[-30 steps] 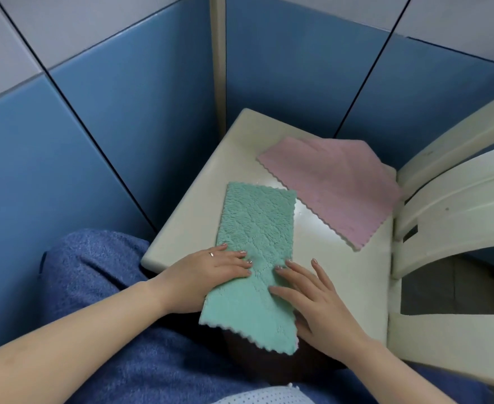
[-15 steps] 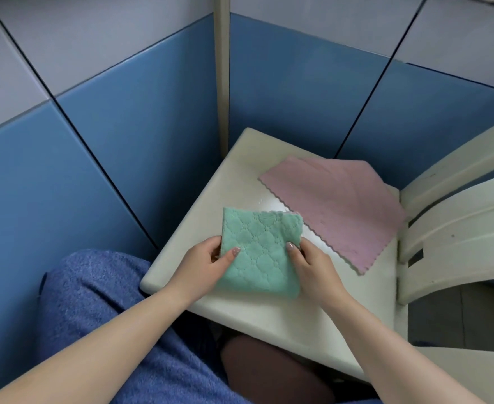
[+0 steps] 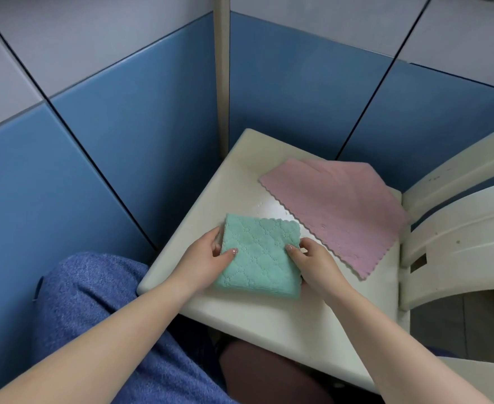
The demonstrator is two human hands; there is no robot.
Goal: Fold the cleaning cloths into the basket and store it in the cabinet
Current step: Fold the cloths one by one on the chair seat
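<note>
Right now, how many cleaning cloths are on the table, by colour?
Green cloth, folded, held by left hand and right hand: 1
Pink cloth, lying flat and unfolded: 1
Total: 2

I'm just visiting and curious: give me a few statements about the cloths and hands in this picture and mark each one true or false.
1. The green cloth is folded into a compact square. True.
2. Only one hand touches the green cloth. False: the left hand and the right hand both grip it at its sides.
3. The pink cloth lies spread out on the white table. True.
4. The pink cloth lies on top of the green one. False: it lies beside it, farther back and to the right.
5. A basket stands on the table. False: none is in view.
</note>
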